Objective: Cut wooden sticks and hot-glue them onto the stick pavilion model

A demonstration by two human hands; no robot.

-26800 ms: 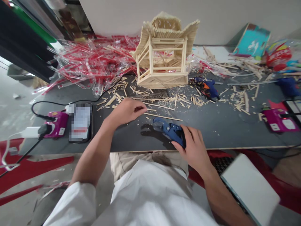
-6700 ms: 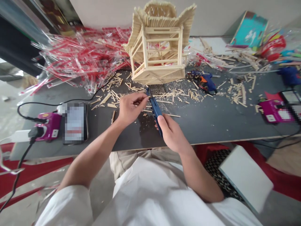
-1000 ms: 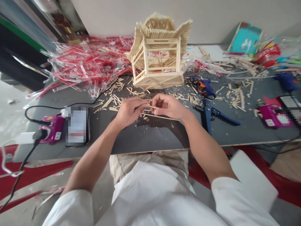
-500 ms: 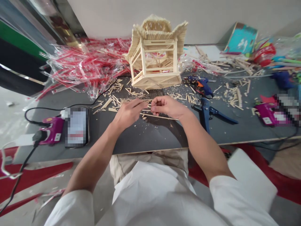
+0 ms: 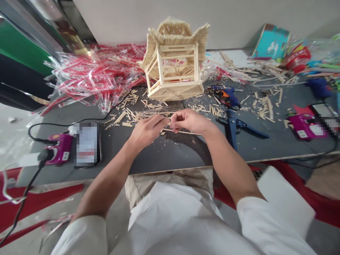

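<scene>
My left hand (image 5: 147, 130) is closed, palm down, low over the dark table. Its fingertips meet those of my right hand (image 5: 190, 121), whose thumb and fingers are pinched. Whatever lies between them is too small and too hidden to make out. Just beneath my hands, a thin wooden stick (image 5: 186, 132) lies across the tabletop. Behind them a clear ruler-like strip (image 5: 156, 112) is partly covered. A model pavilion made of wooden sticks (image 5: 160, 88) stands beyond, with a layered, upswept roof.
Blue cutters (image 5: 233, 129) and a blue glue gun (image 5: 230, 97) lie on the right. Left are a phone (image 5: 87, 145) and a purple power socket (image 5: 60, 147) with cables. Red-and-clear wrappers (image 5: 98, 74) pile up at the back left. Cut stick pieces (image 5: 268, 106) litter the table (image 5: 170, 159).
My left hand has shifted slightly right and down, bringing its fingertips against my right hand. My right hand has stayed almost in place, still pinched.
</scene>
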